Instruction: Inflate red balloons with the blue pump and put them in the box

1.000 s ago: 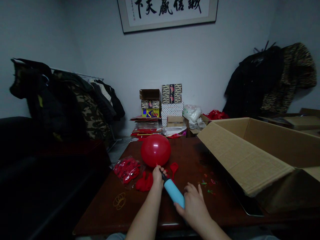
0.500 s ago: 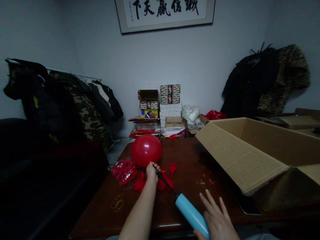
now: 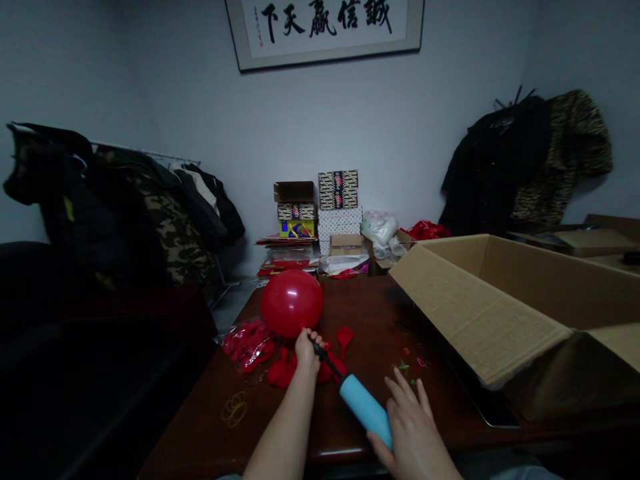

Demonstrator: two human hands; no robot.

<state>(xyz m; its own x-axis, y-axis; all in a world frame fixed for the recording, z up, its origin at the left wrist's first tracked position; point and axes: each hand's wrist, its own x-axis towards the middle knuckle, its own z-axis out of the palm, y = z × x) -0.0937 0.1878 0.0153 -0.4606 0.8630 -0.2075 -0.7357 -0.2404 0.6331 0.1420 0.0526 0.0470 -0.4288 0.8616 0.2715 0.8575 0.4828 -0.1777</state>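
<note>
Over the table (image 3: 370, 307), the left hand (image 3: 307, 351) is clamped where the red balloon (image 3: 292, 303) meets the blue pump (image 3: 365, 408); the right hand (image 3: 414, 427), fingers spread, lies against its barrel.

Red balloon (image 3: 293, 301): round, smooth and shiny, puffed up with air.
Balloon's bottom: goes into the left hand (image 3: 307, 350), which hides the end of it.
Balloon's place: past the hand, over the far left part of the table (image 3: 370, 313).
Blue pump (image 3: 365, 410): a fat, light blue tube with a thin black rod (image 3: 333, 363), partly out.
Pump's tilt: slanted, black end by the balloon, blue end nearer and to the right.
Pump's near end: tucked by the right hand's (image 3: 413, 420) thumb.
</note>
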